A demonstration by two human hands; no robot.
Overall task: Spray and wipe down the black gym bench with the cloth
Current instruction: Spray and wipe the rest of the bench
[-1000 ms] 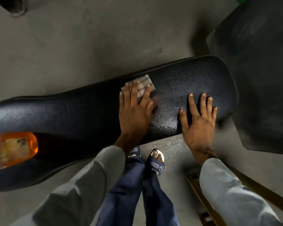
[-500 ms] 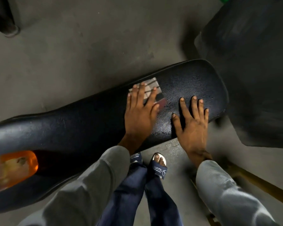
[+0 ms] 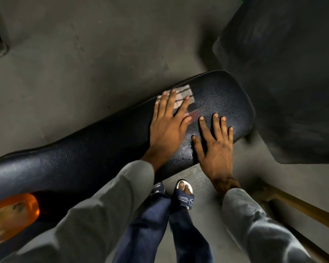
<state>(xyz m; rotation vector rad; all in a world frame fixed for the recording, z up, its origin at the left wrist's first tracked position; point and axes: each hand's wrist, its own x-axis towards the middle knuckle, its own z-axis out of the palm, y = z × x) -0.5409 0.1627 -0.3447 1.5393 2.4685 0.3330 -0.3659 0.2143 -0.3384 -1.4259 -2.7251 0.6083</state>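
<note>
Your left hand (image 3: pixel 169 124) presses the checked cloth (image 3: pixel 180 98) flat, fingers spread, mid-way along the black gym bench (image 3: pixel 95 154). Your right hand (image 3: pixel 215 145) lies open and empty just beside the cloth. Droplets bead the pebbled vinyl surface past the cloth, so spraying looks done and wiping is underway.

Both arms wore long grey sleeves (image 3: pixel 95 211), loose and creased, ending at the wrists. Trousers (image 3: pixel 146 230) were dark blue. Navy slide sandals (image 3: pixel 183 198) bore white lettering and a round star logo across the strap; toes showed.
</note>
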